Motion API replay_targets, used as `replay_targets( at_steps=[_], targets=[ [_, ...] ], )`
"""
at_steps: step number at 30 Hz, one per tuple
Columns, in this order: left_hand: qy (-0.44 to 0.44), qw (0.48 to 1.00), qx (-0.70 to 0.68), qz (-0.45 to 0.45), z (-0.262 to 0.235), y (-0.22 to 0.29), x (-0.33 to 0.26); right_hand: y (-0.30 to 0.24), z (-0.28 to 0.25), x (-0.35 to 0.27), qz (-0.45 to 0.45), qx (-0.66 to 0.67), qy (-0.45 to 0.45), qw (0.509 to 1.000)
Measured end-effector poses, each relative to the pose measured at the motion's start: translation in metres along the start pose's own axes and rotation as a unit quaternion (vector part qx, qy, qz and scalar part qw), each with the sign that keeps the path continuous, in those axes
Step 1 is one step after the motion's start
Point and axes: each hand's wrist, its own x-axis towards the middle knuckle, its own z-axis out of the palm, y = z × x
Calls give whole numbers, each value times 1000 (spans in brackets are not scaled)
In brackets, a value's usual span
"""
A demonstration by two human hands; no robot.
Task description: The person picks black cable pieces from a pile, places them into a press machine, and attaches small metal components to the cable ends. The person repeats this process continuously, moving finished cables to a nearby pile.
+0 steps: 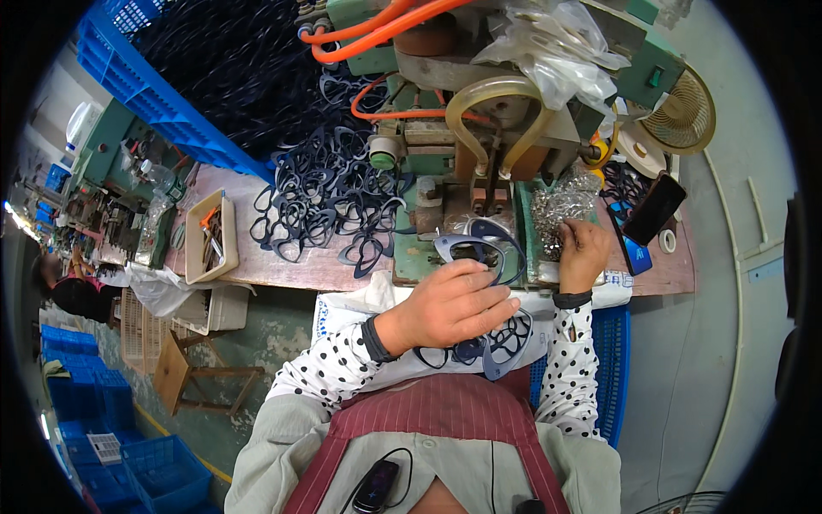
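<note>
My left hand is closed on a dark blue eyeglass frame, holding it in front of the bench machine. My right hand has its fingertips pinched together at a green tray of small metal pieces; whatever is between them is too small to make out. Below my left hand, several more dark blue frames lie on a white sack across my lap. A large loose pile of such frames covers the bench to the left of the machine.
A blue crate full of dark frames stands at the back left. A cream bin holds tools. Orange hoses run over the machine. On the right are a phone, a tape roll and a fan. Another person is far left.
</note>
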Motion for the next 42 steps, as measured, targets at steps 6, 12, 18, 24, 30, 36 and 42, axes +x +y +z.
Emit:
replay_targets(
  at_steps=[6, 12, 18, 24, 30, 36, 42],
  targets=[
    [-48, 997, -48, 35, -7, 17, -5, 2, -3, 5, 28, 20, -15, 999],
    [72, 989, -105, -78, -48, -1, 6, -2, -3, 7, 20, -2, -40, 999],
    [213, 853, -466, -99, -132, 37, 57, -14, -5, 7, 114, 109, -69, 985],
    [262, 779, -571, -5, -133, 47, 88, -17, 1, 1, 94, 181, -54, 978],
    [175, 783, -591, -87, -148, 59, 91, -23, -18, 6, 62, 145, -52, 986],
    [289, 754, -589, 28, -123, 61, 110, -53, -23, 17, 32, 203, -19, 978],
    [368, 755, -541, 32, -121, 61, 94, -89, -30, 20, 154, 411, -63, 896]
  ],
)
